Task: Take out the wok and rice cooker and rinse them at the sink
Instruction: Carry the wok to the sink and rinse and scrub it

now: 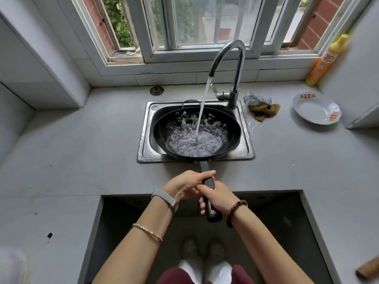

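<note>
Head view: black wok in sink, water-filled; left grip, right grip clasp its handle

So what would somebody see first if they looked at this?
The water pouring from the tap into the black wok in the sink, right in the middle, splashing hard. Next, near the bottom, the left grip and right grip holding the wok's handle. A yellow bottle stands by the window on the far right.
</note>
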The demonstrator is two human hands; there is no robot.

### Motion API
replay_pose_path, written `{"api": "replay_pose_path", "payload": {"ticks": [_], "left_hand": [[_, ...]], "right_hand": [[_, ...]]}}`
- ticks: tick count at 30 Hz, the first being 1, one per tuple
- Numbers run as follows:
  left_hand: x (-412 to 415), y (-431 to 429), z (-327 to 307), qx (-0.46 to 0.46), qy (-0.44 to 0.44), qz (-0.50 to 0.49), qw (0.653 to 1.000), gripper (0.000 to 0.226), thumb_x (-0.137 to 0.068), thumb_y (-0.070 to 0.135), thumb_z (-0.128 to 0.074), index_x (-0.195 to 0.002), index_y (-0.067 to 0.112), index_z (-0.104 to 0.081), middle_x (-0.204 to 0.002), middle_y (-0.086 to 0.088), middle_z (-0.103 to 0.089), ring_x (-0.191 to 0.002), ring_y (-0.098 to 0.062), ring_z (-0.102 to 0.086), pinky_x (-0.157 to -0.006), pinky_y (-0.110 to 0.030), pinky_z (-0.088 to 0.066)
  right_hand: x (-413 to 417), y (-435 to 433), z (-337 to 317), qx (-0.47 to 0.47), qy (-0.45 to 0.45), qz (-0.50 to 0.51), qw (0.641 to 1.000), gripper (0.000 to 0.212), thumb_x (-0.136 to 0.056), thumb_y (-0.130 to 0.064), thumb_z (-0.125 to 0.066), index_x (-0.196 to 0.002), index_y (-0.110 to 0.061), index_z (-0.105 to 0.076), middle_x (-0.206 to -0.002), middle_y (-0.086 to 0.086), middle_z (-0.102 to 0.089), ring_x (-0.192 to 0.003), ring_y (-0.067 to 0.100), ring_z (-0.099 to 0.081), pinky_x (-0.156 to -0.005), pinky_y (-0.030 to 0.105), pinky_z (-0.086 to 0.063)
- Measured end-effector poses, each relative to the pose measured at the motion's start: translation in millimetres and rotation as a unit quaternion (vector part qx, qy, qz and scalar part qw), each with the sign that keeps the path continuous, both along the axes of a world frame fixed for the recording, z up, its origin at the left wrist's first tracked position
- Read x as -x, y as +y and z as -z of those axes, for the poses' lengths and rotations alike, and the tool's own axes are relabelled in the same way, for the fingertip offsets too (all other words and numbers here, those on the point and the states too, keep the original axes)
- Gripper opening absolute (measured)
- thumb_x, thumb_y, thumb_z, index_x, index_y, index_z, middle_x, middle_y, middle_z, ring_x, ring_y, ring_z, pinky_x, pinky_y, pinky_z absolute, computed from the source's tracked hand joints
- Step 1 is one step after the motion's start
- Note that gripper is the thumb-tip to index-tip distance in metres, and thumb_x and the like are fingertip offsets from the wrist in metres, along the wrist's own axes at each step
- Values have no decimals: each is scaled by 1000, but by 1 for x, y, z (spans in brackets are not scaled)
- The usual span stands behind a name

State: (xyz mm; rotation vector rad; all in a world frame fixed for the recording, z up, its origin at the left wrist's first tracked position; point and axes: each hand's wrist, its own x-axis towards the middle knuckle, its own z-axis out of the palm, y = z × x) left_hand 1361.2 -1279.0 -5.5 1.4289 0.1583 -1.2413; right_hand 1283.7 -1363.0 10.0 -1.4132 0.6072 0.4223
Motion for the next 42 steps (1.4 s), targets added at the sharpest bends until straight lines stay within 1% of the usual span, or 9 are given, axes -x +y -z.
{"api": "replay_pose_path", "payload": {"ticks": [5,10,17,21,25,31,36,40,42], "left_hand": [[1,2,7,6,1,6,1000,36,-91,30,-64,-101,-4,-61,-68,-16,-61,-38,-19,-55,-40,-22,-46],[13,7,17,21,30,21,999,51,-80,30,-75,-107,-4,-49,-116,-33,-60,-98,-36,-63,-75,-36,-57],[26,13,36,28,64,21,997,73,-90,12,-66,-138,-19,-20,-105,-24,-70,-84,-23,-73,-68,-33,-60],[19,11,26,34,60,19,997,42,-93,18,-62,-117,-12,-45,-107,-21,-70,-76,-21,-72,-65,-32,-60],[7,7,9,32,28,23,999,30,-92,25,-63,-95,-4,-58,-113,-32,-59,-49,-21,-62,-41,-25,-50],[-5,0,-4,11,10,22,1000,36,-94,30,-60,-102,-5,-57,-64,-17,-56,-30,-20,-49,-36,-22,-43],[-3,2,3,4,10,23,1000,34,-90,33,-65,-97,-1,-61,-68,-13,-56,-37,-15,-50,-41,-21,-44],[7,6,15,11,21,32,999,56,-67,43,-83,-96,2,-59,-106,-25,-62,-83,-28,-56,-68,-30,-49],[12,7,15,23,35,30,999,49,-80,33,-76,-104,-1,-51,-113,-24,-66,-89,-28,-65,-68,-32,-56]], "right_hand": [[5,-1,3,-1,-4,-10,1000,8,-95,-10,-49,-87,-8,-48,-54,9,-49,-38,12,-51,-41,25,-50],[26,5,23,17,-4,-30,999,3,-95,-13,-51,-93,-10,-52,-55,8,-52,-41,15,-53,-43,28,-51],[42,11,40,26,24,-40,999,3,-94,-9,-52,-96,-11,-51,-55,8,-53,-42,16,-54,-48,33,-55],[34,11,28,27,11,-32,999,7,-95,-10,-50,-90,-15,-52,-55,7,-51,-42,15,-53,-44,30,-53],[16,4,14,15,-1,-16,1000,4,-95,-11,-49,-93,-8,-51,-53,8,-51,-39,15,-52,-42,28,-50],[-3,-4,-3,-17,4,-10,1000,11,-95,-8,-48,-84,-9,-49,-57,10,-50,-39,12,-52,-40,25,-48],[3,-3,1,-13,1,-22,1000,5,-95,-11,-48,-92,-8,-50,-59,10,-51,-41,13,-53,-42,25,-49],[20,3,13,0,5,-26,1000,5,-94,-10,-50,-91,-13,-53,-57,10,-51,-41,15,-52,-43,28,-52],[26,6,19,2,11,-24,1000,7,-94,-8,-51,-91,-15,-52,-56,10,-50,-41,15,-52,-44,30,-53]]}}
